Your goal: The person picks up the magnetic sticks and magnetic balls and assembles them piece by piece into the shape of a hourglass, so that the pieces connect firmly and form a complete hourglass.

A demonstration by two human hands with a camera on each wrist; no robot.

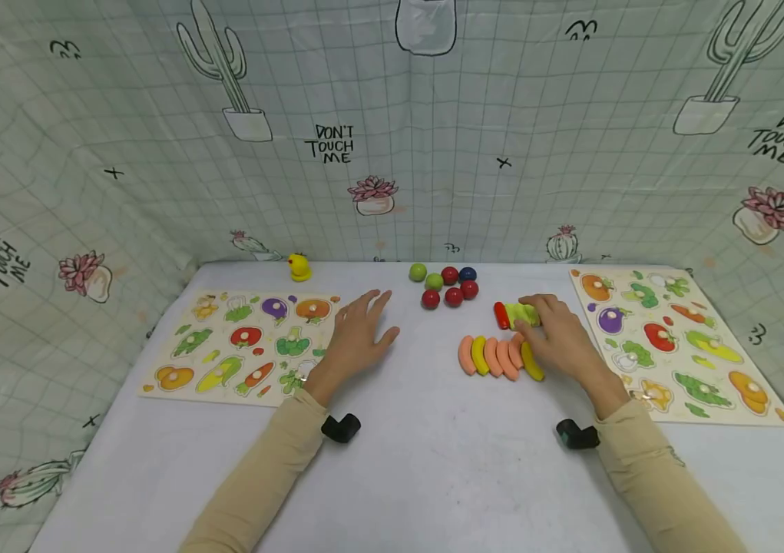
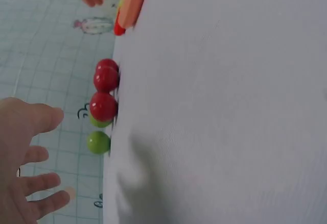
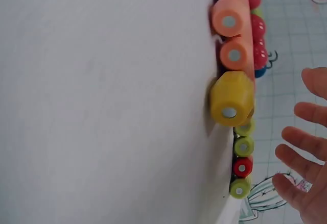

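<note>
My right hand [image 1: 557, 338] hovers over the right end of a row of curved pieces, fingers spread and holding nothing. That row mixes pink curved pieces [image 1: 466, 355] and yellow ones [image 1: 479, 355]; in the right wrist view, metal discs show on the ends of the pink pieces and a yellow piece [image 3: 232, 96]. Behind it lie green pieces [image 1: 516, 315] and a red piece [image 1: 501, 316], partly hidden by the right fingers. My left hand [image 1: 357, 338], its fingers apart, is raised over the right edge of the left picture board [image 1: 215, 388] and grips nothing.
Red balls [image 1: 431, 299], green balls [image 1: 418, 272] and a blue ball [image 1: 468, 274] cluster at the back middle. A yellow toy duck [image 1: 299, 268] stands at the back left. Another vegetable picture board [image 1: 699, 357] lies right. Patterned fabric [image 1: 433, 192] hangs behind the table.
</note>
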